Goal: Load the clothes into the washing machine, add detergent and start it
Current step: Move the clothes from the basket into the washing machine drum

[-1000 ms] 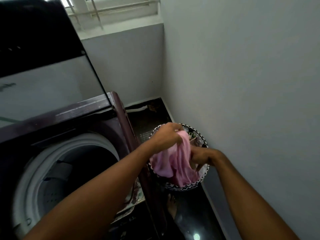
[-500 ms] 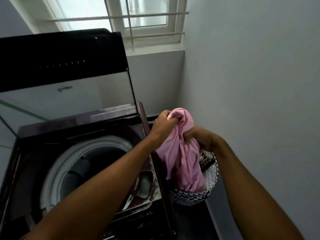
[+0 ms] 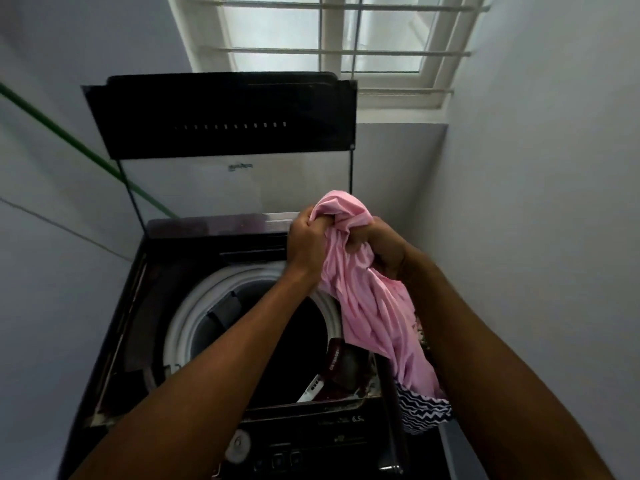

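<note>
Right now both hands are clamped on a pink garment (image 3: 374,306), held up above the right rear corner of the washing machine (image 3: 145,306). Left hand (image 3: 306,244) has its fingers curled into the bunched top of the cloth, and the right hand (image 3: 384,251) grips a fold just beside it, so the two fists sit close together with fabric between them. From the hands the garment hangs down in long folds, over the right edge of the machine's top, and its lower end reaches the laundry basket (image 3: 424,410), a black-and-white zigzag one standing just beside the machine on the right. A little more clothing shows in the basket behind the pink cloth, too hidden to make out.

The machine is a dark top-loader with its lid (image 3: 221,116) raised upright at the back. Its drum (image 3: 287,348) is open, ringed in white, and dark inside; whether anything lies in it cannot be told. A detergent compartment (image 3: 341,368) sits at the right front of the opening. Along the front edge runs the control panel (image 3: 311,448) with a few buttons. Behind the lid is a barred window (image 3: 329,32), and a green pipe (image 3: 69,136) slants down the left wall.
</note>
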A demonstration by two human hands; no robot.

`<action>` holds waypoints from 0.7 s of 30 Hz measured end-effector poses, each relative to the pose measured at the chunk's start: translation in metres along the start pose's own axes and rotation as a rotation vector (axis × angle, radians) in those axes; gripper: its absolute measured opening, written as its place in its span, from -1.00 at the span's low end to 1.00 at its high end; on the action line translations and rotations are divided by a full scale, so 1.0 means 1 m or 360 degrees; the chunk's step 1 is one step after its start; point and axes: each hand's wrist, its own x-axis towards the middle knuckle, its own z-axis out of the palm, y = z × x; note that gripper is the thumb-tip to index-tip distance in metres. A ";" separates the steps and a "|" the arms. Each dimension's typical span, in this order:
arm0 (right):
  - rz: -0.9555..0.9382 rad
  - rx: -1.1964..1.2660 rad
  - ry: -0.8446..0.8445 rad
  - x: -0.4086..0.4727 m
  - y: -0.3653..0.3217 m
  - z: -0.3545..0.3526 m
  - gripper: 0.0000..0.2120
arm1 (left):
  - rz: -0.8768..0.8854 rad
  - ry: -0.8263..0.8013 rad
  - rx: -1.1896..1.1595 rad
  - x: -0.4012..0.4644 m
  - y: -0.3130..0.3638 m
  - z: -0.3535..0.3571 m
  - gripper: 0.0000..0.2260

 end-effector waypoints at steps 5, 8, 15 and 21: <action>0.0068 -0.0385 -0.0045 0.019 0.026 0.047 -0.86 | -0.0074 0.0334 0.0163 -0.004 -0.038 -0.053 -0.77; 0.0132 -0.0564 -0.0168 0.032 0.059 0.063 -0.87 | -0.0279 0.0426 0.0341 -0.010 -0.071 -0.080 -0.79; 0.0349 -0.1235 -0.0328 0.045 0.120 0.073 -0.37 | -0.0664 0.0262 0.0904 -0.023 -0.138 -0.120 -0.57; -0.0110 -0.1207 0.0149 0.039 0.111 0.056 -0.51 | -0.0245 -0.0047 0.1097 -0.016 -0.112 -0.086 -0.61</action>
